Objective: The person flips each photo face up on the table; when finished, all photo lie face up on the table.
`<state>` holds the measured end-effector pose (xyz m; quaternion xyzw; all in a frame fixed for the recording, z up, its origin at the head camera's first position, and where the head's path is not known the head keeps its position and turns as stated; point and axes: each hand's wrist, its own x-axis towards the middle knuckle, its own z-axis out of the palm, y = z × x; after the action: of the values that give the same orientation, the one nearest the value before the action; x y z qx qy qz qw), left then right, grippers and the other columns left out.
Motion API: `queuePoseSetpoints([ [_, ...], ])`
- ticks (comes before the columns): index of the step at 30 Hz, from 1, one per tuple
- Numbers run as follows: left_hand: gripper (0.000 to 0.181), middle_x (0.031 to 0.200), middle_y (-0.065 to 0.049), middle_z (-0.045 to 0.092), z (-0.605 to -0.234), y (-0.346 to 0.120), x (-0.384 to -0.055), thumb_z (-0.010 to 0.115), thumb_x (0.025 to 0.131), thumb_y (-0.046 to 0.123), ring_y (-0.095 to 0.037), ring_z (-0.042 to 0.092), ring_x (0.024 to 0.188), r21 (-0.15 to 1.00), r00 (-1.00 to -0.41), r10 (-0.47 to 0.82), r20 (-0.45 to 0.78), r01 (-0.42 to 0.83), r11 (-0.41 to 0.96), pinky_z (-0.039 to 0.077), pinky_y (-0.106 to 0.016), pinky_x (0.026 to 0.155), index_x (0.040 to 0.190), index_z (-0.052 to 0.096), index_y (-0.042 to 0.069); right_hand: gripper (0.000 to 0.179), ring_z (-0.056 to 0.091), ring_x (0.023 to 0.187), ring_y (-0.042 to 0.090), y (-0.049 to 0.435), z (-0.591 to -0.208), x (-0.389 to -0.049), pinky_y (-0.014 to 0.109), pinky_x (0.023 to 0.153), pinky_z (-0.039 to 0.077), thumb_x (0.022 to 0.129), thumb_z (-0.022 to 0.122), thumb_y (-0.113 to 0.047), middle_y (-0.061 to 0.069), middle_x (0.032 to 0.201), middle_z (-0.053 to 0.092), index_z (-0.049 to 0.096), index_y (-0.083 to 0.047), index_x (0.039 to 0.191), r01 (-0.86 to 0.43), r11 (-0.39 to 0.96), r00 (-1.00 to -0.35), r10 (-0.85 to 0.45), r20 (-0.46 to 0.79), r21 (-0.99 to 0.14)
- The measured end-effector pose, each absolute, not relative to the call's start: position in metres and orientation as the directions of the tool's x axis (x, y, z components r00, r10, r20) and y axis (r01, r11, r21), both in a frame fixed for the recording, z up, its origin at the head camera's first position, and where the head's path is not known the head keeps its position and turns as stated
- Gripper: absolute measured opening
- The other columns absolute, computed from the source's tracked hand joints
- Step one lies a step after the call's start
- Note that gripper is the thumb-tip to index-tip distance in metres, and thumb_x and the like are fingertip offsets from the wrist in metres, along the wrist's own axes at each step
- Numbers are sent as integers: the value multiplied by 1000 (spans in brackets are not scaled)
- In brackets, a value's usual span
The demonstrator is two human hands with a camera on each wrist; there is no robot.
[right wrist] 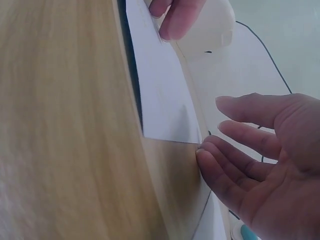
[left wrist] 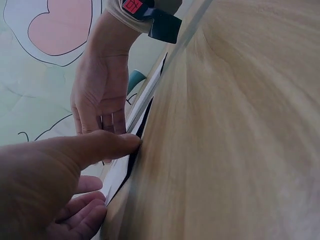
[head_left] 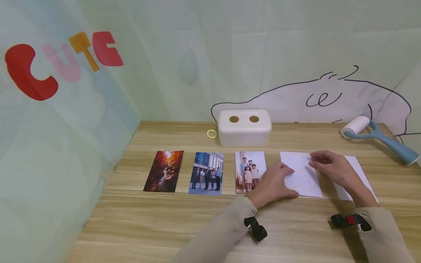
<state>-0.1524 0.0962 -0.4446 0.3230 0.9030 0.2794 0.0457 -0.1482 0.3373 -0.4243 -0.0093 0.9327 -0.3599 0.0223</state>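
Observation:
A blank white card (head_left: 300, 179) lies on the wooden table in front of me, its near edge slightly raised in the wrist views. At its left side is my left hand (head_left: 271, 184), with the thumb at the near edge and the fingertips by the left edge. My right hand (head_left: 338, 170) hovers at the card's far right corner, fingers relaxed and spread from the thumb; in the right wrist view its lower fingertips (right wrist: 202, 150) are beside the card's corner. Under the right forearm lies a second white card (head_left: 356, 175), partly covered.
Left of the hands lie a family photo (head_left: 250, 170), a group photo in front of buildings (head_left: 206, 173) and an autumn stream photo (head_left: 164, 171). Behind them are a white box with two holes (head_left: 244, 135) and a yellow ring (head_left: 211, 134). A blue-handled lint roller (head_left: 378, 135) rests far right.

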Motion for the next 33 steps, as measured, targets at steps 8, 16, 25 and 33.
queuePoseSetpoints([
  [8, 55, 124, -2, 70, -446, 92, -157, 86, 87, 45, -8, 62, 109, 582, -770, 624, 133, 570, 580, 44, -13, 91, 126, 76, 8, 52, 63, 117, 43, 340, -423, -148, 13, 75, 48, 105, 71, -32, 30, 130, 67, 61, 8, 136, 28, 734, -998, -19, -62, -678],
  [16, 46, 112, 0, 72, -447, 89, -159, 83, 90, 43, -2, 60, 91, 627, -757, 627, 186, 583, 517, 42, -8, 78, 117, 78, 6, 45, 66, 98, 32, 343, -418, -148, 30, 75, 51, 105, 69, -26, 24, 116, 70, 62, 9, 132, 74, 758, -991, -17, -133, -648],
  [25, 40, 109, 0, 73, -446, 87, -159, 86, 88, 39, -2, 59, 90, 649, -753, 629, 194, 579, 493, 42, -7, 77, 111, 79, 7, 48, 70, 85, 21, 344, -417, -145, 30, 77, 50, 105, 69, -27, 29, 120, 66, 60, 11, 132, 121, 734, -985, 5, -173, -668],
  [33, 44, 130, -1, 69, -445, 89, -157, 87, 87, 44, -9, 60, 121, 517, -722, 679, 132, 635, 574, 41, -14, 102, 116, 79, 12, 47, 68, 87, 20, 341, -414, -145, 21, 71, 53, 104, 71, -23, 28, 120, 67, 57, 11, 135, 108, 704, -989, 7, -146, -702],
])
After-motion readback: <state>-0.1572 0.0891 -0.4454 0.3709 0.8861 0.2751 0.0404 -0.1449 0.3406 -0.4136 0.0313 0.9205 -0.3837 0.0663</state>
